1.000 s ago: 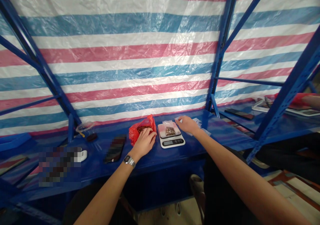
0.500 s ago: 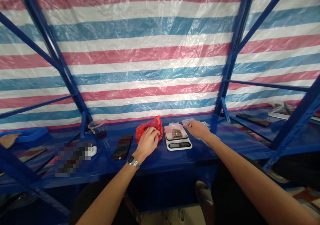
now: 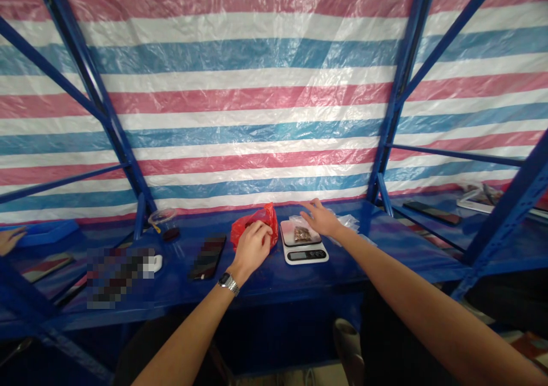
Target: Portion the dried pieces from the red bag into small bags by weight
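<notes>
A red plastic bag (image 3: pixel 266 216) stands open on the blue shelf. My left hand (image 3: pixel 253 243), with a metal watch at the wrist, lies over its mouth, fingers curled closed; whatever they grip is hidden. To the right is a white kitchen scale (image 3: pixel 291 256) with a small display. On its plate lies a small clear bag of brown pieces (image 3: pixel 302 234). My right hand (image 3: pixel 322 219) hovers over the back right of the plate, fingers apart and holding nothing. Beside and partly behind it are clear plastic bags (image 3: pixel 349 222).
Left of the red bag lies a dark phone (image 3: pixel 208 257). Farther left are a clear plastic cup (image 3: pixel 170 232) and a white mouse-like object (image 3: pixel 157 263). Another person's hand (image 3: pixel 9 240) is by a blue tray (image 3: pixel 53 233). Blue metal posts (image 3: pixel 385 123) frame the shelf.
My right hand has moved left from the clear bags toward the scale, its fingers spreading. My left hand stays at the red bag. Another person's hand has appeared at far left.
</notes>
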Demonstrator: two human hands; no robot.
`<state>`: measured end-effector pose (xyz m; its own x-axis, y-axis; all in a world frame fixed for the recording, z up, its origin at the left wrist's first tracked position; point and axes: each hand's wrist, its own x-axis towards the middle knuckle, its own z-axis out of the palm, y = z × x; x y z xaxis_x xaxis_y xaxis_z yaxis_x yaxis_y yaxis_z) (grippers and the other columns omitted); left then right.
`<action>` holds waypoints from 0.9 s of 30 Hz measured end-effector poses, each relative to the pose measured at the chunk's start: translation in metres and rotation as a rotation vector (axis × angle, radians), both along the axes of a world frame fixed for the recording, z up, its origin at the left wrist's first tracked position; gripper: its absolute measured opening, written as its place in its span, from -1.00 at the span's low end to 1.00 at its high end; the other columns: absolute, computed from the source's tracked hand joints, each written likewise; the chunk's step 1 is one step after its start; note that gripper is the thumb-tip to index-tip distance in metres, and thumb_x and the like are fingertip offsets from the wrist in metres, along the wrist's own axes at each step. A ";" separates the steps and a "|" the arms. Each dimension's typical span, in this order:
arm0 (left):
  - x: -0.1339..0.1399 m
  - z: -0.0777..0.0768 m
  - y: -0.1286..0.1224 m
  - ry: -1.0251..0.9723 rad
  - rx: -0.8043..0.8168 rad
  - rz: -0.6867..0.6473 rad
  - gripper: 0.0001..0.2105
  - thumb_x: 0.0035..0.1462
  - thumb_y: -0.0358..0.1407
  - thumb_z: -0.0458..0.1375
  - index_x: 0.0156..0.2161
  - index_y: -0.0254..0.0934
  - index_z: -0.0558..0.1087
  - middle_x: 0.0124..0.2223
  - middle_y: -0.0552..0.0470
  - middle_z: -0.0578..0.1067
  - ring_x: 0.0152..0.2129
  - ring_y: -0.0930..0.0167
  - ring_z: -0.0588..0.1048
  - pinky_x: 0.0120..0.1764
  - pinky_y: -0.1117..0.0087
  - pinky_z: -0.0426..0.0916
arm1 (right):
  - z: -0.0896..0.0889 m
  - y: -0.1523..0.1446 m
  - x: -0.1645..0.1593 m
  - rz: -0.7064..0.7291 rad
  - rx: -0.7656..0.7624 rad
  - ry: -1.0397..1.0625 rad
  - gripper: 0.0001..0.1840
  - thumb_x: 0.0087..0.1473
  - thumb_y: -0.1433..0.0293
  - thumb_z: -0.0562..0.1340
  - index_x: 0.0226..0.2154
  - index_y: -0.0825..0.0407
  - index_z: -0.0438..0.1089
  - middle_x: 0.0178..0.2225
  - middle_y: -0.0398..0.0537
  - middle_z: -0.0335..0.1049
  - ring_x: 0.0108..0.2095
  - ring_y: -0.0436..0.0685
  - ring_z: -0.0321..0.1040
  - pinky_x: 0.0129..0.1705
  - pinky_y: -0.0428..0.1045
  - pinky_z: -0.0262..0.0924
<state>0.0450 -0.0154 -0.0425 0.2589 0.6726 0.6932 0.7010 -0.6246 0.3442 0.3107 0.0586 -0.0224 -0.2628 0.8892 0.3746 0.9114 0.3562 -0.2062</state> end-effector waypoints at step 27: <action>-0.066 0.026 0.027 -0.569 -0.446 0.109 -0.75 0.09 -0.14 0.28 -0.48 -0.21 0.40 -0.55 0.13 0.41 -0.53 0.41 0.40 -0.42 0.44 0.24 | 0.012 -0.022 -0.124 0.488 -0.002 -0.002 -0.72 0.26 0.47 0.16 -0.15 0.01 0.60 -0.10 0.05 0.61 -0.05 0.20 0.46 0.12 0.06 0.21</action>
